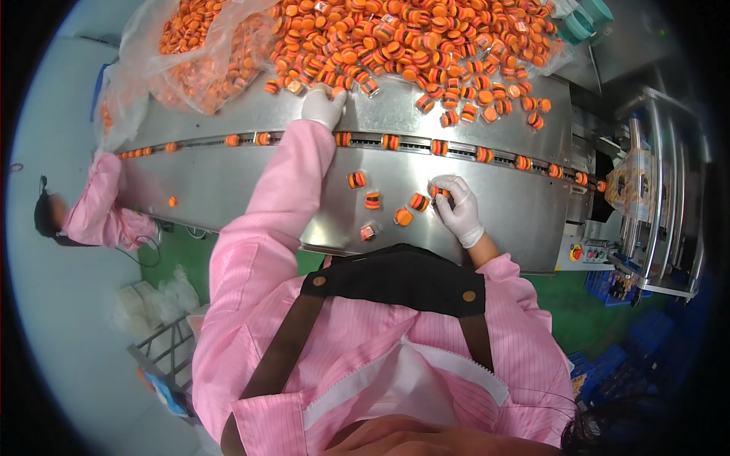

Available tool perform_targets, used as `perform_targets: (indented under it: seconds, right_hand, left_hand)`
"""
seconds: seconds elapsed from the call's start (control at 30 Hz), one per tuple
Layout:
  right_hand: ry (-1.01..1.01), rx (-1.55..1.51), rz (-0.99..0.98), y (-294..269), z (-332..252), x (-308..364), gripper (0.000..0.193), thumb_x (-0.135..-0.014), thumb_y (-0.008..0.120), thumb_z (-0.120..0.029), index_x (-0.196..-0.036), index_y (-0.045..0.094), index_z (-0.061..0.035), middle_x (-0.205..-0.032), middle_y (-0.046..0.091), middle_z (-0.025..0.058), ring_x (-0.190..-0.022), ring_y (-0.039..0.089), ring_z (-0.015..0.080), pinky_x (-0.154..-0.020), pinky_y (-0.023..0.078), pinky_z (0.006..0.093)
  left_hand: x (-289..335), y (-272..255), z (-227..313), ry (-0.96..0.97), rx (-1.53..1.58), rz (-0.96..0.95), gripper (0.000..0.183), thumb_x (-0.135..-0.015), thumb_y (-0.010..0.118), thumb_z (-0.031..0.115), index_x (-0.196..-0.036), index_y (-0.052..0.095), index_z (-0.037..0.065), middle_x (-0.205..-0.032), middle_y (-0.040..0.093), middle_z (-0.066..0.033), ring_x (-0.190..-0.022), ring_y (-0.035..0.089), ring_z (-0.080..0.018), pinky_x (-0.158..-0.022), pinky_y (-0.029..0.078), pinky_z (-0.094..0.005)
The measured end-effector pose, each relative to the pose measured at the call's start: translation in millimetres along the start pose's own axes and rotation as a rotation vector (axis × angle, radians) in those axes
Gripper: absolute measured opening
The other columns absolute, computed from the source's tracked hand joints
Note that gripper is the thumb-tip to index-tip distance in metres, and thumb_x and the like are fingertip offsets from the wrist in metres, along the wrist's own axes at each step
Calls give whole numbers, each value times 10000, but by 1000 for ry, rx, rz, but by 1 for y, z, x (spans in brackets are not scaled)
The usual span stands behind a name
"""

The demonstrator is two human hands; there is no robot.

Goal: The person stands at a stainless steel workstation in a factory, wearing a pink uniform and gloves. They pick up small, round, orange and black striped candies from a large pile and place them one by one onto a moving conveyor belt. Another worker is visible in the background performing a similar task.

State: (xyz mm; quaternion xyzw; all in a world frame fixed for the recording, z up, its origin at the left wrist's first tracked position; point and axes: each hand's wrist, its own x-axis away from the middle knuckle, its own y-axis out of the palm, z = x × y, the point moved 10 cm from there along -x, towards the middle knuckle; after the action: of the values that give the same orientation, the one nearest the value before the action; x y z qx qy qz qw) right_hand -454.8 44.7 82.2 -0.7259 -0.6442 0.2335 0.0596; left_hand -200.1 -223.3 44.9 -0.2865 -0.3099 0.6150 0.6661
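One steel tbl, green flr, R hand pinching orange piece, L hand grip unclear.

A sweets-packing factory: a conveyor crosses the steel counter, burger-shaped sweets heaped beyond it, packaging machine at its right end.

Nothing legible — no readable words or numbers; no readable signs.
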Motion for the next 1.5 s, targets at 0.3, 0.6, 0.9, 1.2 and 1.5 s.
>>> perform_targets:
  seconds: [0.3,0.6,0.9,1.2,1.5]
  right_hand:
    - [21,-45,6,3,8,2,220,-794,582,10,-1006,634,-9,-1029,641,160,-952,636,302,-830,510,358]
    - [19,-51,-8,4,5,1,241,-791,573,31,-1018,640,-11,-1037,638,157,-971,637,292,-832,515,346]
    - [4,-43,-8,5,5,1,227,-795,575,33,-1010,631,-13,-1030,637,160,-958,640,294,-818,519,350]
    - [2,-21,-14,3,-1,-1,216,-789,587,31,-998,628,-8,-1024,637,162,-960,641,307,-808,526,356]
    - [-2,-27,-4,5,1,-1,208,-786,594,30,-985,636,-15,-1015,638,157,-959,643,303,-808,526,354]
  left_hand:
    - [50,-69,9,111,185,243,285,-729,710,180,-897,556,9,-843,627,-176,-729,624,-297,-709,505,-388]
    - [58,-173,-153,-396,-297,303,369,-746,770,344,-828,607,24,-815,673,-125,-794,657,-291,-771,499,-378]
    - [-14,-156,-101,37,-392,325,482,-720,792,343,-1067,652,40,-1026,647,-157,-953,632,-305,-848,484,-390]
    - [-61,-92,-100,240,-211,20,470,-787,732,175,-1235,604,121,-1015,606,-120,-882,612,-249,-837,482,-333]
    - [7,-113,-140,-86,-250,-423,281,-745,704,-81,-965,574,37,-1013,582,-46,-931,591,-137,-837,487,-305]
